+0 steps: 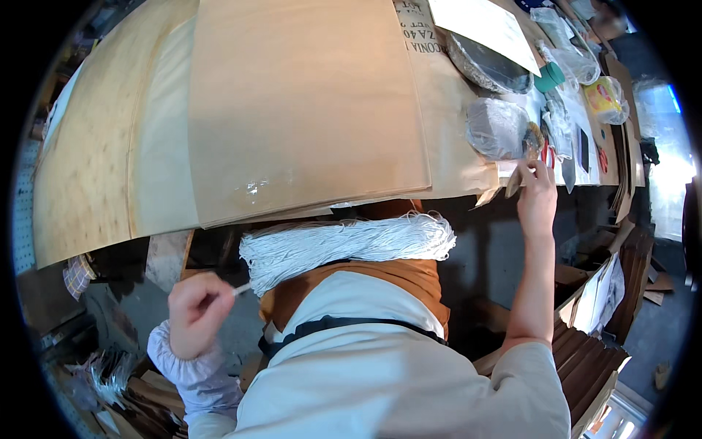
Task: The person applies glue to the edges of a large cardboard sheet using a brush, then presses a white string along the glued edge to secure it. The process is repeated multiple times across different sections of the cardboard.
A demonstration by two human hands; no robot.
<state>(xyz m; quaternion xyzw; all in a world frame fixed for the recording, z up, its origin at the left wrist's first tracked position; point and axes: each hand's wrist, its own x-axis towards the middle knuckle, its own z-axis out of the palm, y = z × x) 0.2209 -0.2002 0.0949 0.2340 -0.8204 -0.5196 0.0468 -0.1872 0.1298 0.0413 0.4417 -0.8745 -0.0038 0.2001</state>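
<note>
As I follow the head view from afar: left hand [196, 311], pinched on a white strand [241, 290]; hank of white cord [347, 245], across the lap [431, 285]; right hand [537, 192], at the table [88, 168] edge near a red-handled tool [548, 154], grip uncertain. Step, I judge: separating a strand; next move calls for light, steady tension. Obscured: strand's path into the hank; brown piece [514, 183] by the right fingers, unidentifiable

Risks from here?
Tangle: the white string lies loose across the lap, and the left hand pinches what looks like a strand at its left end; a careless pull might snarl it.

Slip: the string could slide off the lap.

Nick: the right hand is close to the red scissors; fingers might catch them.
</note>
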